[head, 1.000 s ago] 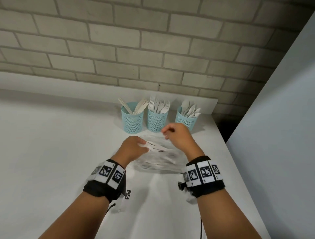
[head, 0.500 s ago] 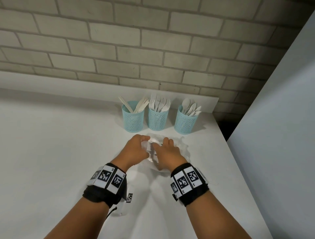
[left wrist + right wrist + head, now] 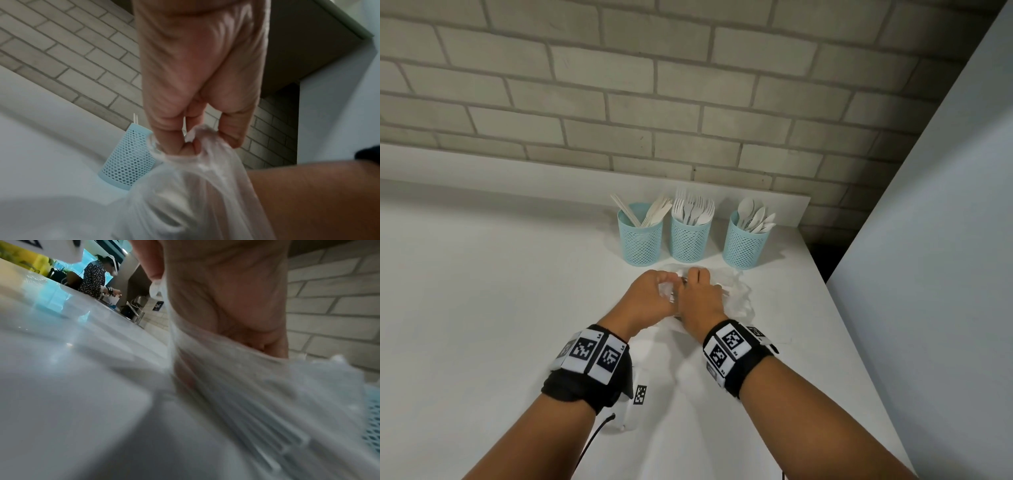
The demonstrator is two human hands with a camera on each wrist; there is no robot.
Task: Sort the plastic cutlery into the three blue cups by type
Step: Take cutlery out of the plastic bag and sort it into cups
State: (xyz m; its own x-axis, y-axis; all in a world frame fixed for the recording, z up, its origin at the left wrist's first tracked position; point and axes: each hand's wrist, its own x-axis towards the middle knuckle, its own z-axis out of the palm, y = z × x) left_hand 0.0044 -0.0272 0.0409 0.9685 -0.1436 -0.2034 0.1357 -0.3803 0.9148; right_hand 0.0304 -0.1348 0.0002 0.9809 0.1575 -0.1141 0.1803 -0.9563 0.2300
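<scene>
Clear plastic bag [image 3: 736, 298] is lying on the counter [image 3: 482, 308] just in front of the three blue cups [image 3: 690, 240], near the back right corner. Left hand [image 3: 650, 296] is pinching its gathered mouth; right hand [image 3: 702, 301], nearer, is reaching inside, grip hidden.

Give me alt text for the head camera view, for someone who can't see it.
Two hands, left hand and right hand, meet over a clear plastic bag on a white table, the left pinching it. Behind stand three blue cups against a brick wall, holding knives, forks and spoons.
</scene>
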